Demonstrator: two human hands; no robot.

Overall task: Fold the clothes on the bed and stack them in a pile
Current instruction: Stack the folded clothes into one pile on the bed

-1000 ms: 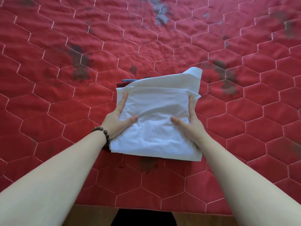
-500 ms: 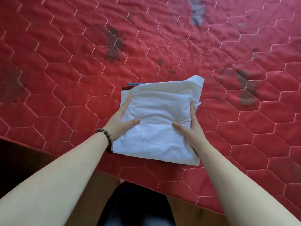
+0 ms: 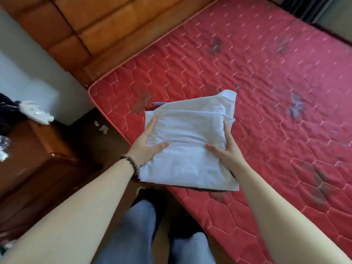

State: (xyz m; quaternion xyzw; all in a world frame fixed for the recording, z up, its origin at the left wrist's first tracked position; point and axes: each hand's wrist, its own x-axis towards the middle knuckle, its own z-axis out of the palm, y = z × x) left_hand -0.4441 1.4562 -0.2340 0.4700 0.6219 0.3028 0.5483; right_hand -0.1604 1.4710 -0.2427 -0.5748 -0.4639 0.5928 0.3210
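Up comes the pile since a second ago: it lay flat on the red mattress (image 3: 266, 92) then, and now both hands have it raised, with the view swung round so the bed's near corner, the floor and a wooden nightstand (image 3: 38, 159) show off to the left. Left hand (image 3: 146, 143) clamps the left edge of the folded white garment (image 3: 186, 141), thumb on top and fingers tucked under; right hand (image 3: 224, 149) mirrors it on the right edge, thumb pressing the top face. Hands set apart, the stack spanning the gap between them. Darker folded pieces peek out beneath the white one, a maroon and blue sliver beyond the left fingertips and a dark edge along the near side. It looks like the finished pile is being carried off or repositioned. To do it well: keep the grip level and even, pinch all layers together, and watch that loose white flap beyond the right fingertips, which could unfold if the stack tips.
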